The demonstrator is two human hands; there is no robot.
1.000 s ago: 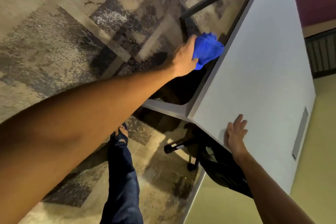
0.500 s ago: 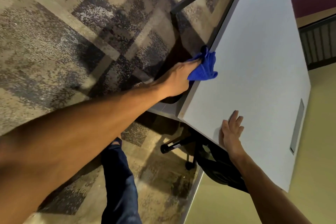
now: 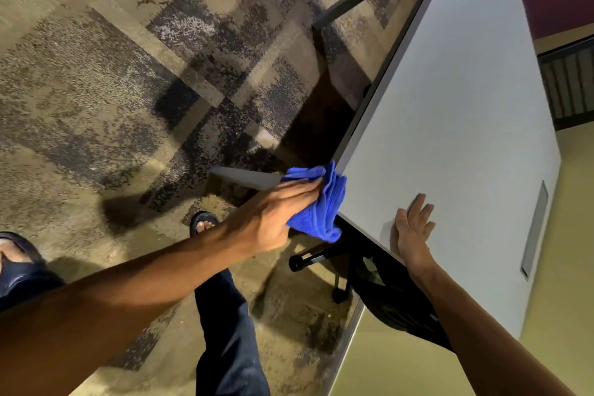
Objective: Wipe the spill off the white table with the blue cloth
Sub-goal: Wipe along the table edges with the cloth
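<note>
The white table [image 3: 456,112] fills the right half of the tilted view. My left hand [image 3: 273,219] holds the bunched blue cloth [image 3: 321,202] against the table's near corner, where the cloth wraps over the edge. My right hand [image 3: 413,228] lies flat on the tabletop near its front edge, fingers spread, holding nothing. No spill shows on the white surface.
Patterned grey and brown carpet [image 3: 128,90] covers the floor. A black wheeled chair [image 3: 379,292] stands under the table's front edge. My legs in dark trousers and sandals [image 3: 202,223] are below. A grey cable slot [image 3: 535,228] sits in the tabletop at right.
My left hand has slid the blue cloth along the table's left edge toward me, down to the near corner. My right hand stays flat in place on the tabletop.
</note>
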